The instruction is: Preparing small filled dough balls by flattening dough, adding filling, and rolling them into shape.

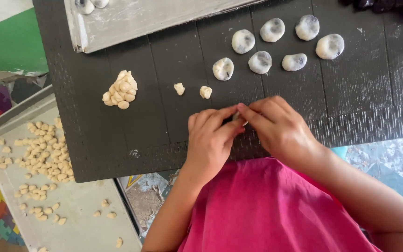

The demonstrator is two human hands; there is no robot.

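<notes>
Left hand [211,135] and right hand [276,126] together, fingertips pinched, forearms bare

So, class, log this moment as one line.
left hand and right hand: pinching dough piece | black board: seven filled rounds, dough pile

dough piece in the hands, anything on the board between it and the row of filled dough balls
Nothing visible. The dough piece is pinched between both hands, and the dark board is bare up to the nearest filled dough balls.
</notes>
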